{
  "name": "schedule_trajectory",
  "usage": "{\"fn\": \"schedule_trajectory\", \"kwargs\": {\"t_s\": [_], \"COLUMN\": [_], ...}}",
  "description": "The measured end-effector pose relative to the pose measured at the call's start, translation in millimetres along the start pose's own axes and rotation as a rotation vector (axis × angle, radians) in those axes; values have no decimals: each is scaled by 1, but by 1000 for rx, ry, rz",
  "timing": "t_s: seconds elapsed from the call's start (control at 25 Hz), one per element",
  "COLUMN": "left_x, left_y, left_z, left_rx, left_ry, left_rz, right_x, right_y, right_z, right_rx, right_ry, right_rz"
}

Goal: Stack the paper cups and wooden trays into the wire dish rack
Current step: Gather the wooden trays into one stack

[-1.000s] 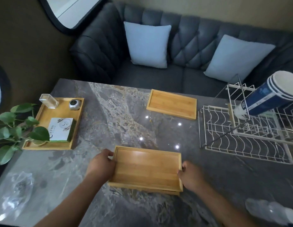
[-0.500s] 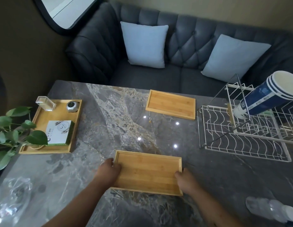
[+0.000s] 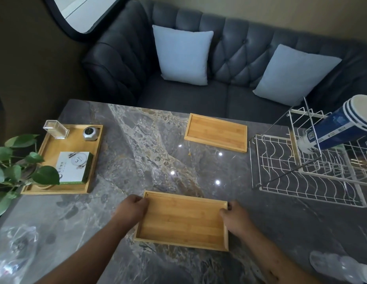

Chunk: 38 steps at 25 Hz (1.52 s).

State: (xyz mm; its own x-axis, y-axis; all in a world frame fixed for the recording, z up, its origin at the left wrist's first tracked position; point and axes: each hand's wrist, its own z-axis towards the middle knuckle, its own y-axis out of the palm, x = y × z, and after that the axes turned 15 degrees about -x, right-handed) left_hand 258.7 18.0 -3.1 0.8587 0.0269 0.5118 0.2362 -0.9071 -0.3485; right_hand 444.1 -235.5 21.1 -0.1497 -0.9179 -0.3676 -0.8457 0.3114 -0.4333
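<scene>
1. Fingers of the left hand (image 3: 132, 209) curl over the left short edge of the near tray (image 3: 182, 221), and the right hand (image 3: 234, 216) clasps its right short edge. Both hands grasp it low at the grey marble table (image 3: 147, 152). Whether it rests there cannot be told.
2. Beyond the near tray, a second wooden tray (image 3: 216, 132) lies flat.
3. Beyond and right of the near tray stands the wire dish rack (image 3: 301, 181). A stack of paper cups (image 3: 340, 130) lies tilted across its upper wires, cut off at the frame edge.
4. Left of the near tray, a serving tray (image 3: 51, 148) holds small boxes, with a leafy plant (image 3: 16, 167) overlapping it.
5. Far beyond the near tray sits a dark tufted sofa (image 3: 240, 58) with two pale cushions (image 3: 183, 56).
6. Near left and near right of the near tray lies crumpled clear plastic (image 3: 14, 249), blurred.
</scene>
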Motion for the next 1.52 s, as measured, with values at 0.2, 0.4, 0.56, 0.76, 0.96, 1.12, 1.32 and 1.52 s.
{"fn": "schedule_trajectory", "kwargs": {"t_s": [0.2, 0.4, 0.56, 0.76, 0.96, 1.12, 1.32, 1.52], "left_x": [9, 13, 18, 17, 13, 13, 25, 33], "left_y": [-27, -47, -57, -60, -62, -58, -55, -56], "left_z": [26, 50, 64, 81, 91, 98, 111, 122], "left_rx": [8, 5, -52, -81, -21, 124, 110, 184], "left_ry": [41, 12, 11, 17, 63, 169, 160, 51], "left_rz": [233, 544, 688, 736, 732, 592, 453, 300], "right_x": [-33, -78, -127, -195, -218, -215, -216, -205], "right_y": [-36, -49, -44, -36, -28, 7, 63, 52], "right_z": [23, 49, 78, 120, 146, 127, 96, 100], "right_rx": [63, -66, -140, 50, 66, 65, -193, -54], "right_ry": [-76, -172, -237, -324, -343, -475, -732, -788], "right_rz": [-226, -537, -671, -717, -752, -788, -806, -702]}}
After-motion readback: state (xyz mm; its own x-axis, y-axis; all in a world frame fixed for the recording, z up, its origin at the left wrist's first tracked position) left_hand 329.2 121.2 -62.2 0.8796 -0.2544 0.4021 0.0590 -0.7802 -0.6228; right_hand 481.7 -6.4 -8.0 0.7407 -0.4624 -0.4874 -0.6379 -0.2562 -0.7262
